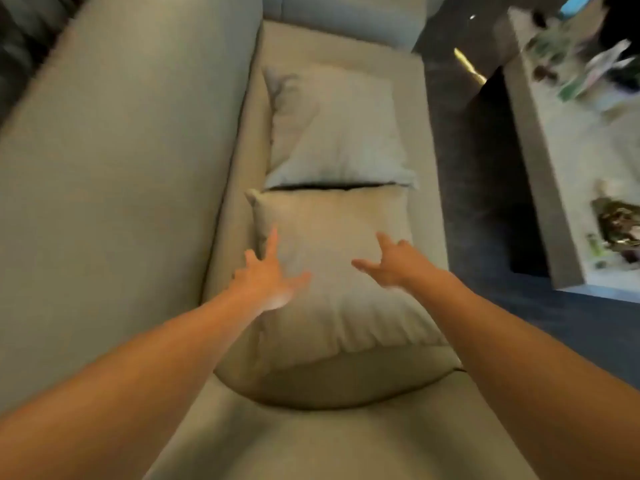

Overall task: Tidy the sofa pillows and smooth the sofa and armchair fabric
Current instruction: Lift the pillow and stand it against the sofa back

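Beige fabric covers the sofa [114, 188], whose seat runs from near to far through the middle of the view, with the backrest along the left. Two pillows are laid flat on the seat, end to end. The near pillow [332, 306] is tan and plump; the far pillow [332, 129] is paler, and their edges meet at a dark seam between them.

Both hands are stretched out over the near pillow. The left hand [268, 275] is spread wide, its fingers [273, 240] well apart, the palm low over the pillow's left part; whether it presses the fabric cannot be told. The right hand [391, 263] is seen over the pillow's right part with the fingers apart and loosely curled, the thumb turned inward. Nothing is gripped by either hand.

To the right of the sofa a strip of dark floor [460, 202] is seen, and beyond it a low grey bench [540, 188] carrying blurred items that cannot be made out. Nothing lies between the hands and the pillows.
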Action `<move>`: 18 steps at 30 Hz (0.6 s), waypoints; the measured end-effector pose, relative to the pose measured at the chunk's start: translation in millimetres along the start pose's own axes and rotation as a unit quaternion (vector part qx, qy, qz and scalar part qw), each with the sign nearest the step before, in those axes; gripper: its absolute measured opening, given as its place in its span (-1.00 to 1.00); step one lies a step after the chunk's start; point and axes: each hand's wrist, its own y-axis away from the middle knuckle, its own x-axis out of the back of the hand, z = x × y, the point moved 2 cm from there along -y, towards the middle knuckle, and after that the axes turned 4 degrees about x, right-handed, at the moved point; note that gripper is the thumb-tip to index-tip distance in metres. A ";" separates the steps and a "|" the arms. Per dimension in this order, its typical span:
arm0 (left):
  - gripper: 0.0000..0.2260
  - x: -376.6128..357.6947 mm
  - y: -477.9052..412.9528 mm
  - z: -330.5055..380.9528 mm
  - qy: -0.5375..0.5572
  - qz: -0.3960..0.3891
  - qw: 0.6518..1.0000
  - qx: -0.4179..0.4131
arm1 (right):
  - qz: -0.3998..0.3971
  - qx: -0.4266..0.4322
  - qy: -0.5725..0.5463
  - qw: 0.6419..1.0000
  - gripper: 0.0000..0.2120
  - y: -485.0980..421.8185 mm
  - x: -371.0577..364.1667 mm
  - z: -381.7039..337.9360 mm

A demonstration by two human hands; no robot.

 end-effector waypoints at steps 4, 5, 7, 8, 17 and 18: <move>0.01 -66.8 -48.5 8.2 0.148 0.096 0.984 0.013 | 0.100 -0.016 -0.121 0.987 -0.04 -58.3 -59.9 57.2; -0.01 -79.8 -57.1 5.7 0.172 0.121 0.978 0.005 | 0.120 -0.013 -0.159 0.980 0.00 -67.9 -74.4 67.9; -0.08 -88.0 -66.5 1.7 0.192 0.169 0.967 -0.018 | 0.162 -0.003 -0.216 0.963 0.01 -79.4 -90.1 77.1; -0.10 -86.9 -66.5 2.7 0.186 0.188 0.964 -0.030 | 0.179 0.006 -0.213 0.960 0.00 -82.6 -91.2 79.3; -0.29 13.4 -12.8 65.2 0.084 0.220 0.966 -0.108 | 0.072 -0.013 -0.429 0.900 -0.03 -62.4 -85.1 50.8; -0.31 35.5 -3.6 73.9 0.035 0.227 0.965 -0.127 | 0.050 -0.002 -0.464 0.885 -0.02 -57.2 -83.5 35.3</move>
